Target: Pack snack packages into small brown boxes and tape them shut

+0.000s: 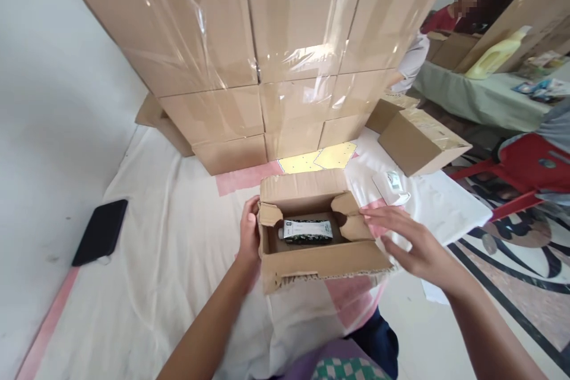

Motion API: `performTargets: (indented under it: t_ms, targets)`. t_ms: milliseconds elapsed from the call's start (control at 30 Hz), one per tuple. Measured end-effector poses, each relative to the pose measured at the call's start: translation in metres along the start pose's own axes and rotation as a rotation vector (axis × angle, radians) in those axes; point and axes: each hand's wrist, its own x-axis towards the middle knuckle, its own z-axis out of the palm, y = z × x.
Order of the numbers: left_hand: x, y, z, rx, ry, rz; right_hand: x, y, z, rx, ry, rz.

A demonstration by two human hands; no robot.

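An open cardboard box [327, 258] stands on the cloth-covered table, its flaps spread outward. Inside lies a dark tube-shaped package [308, 230] with a white printed label. My left hand [250, 228] holds the box's left wall, thumb on the outside near the top; its other fingers are partly hidden. At the right side, my right hand [405, 240] has its fingers stretched out and apart, the fingertips at the edge of the right flap. Nothing is held in that hand.
A tall wall of taped cardboard [262, 65] stands behind the box. To the left lies a black tablet-like object [100, 233]. Right are a white packet [392, 187], closed cartons [423, 139] and a red chair [529, 169]. People sit beyond, near a yellow bottle [499, 54].
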Motion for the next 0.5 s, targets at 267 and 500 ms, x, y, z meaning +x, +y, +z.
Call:
performTargets:
  t_ms: [267, 500]
  targets:
    - [0.002, 0.021, -0.011, 0.23, -0.139, 0.384, 0.007, -0.018, 0.055, 0.211, 0.329, 0.205]
    - [-0.009, 0.044, -0.028, 0.703, -0.423, 0.563, 0.035, -0.014, 0.078, 0.552, 0.372, 0.464]
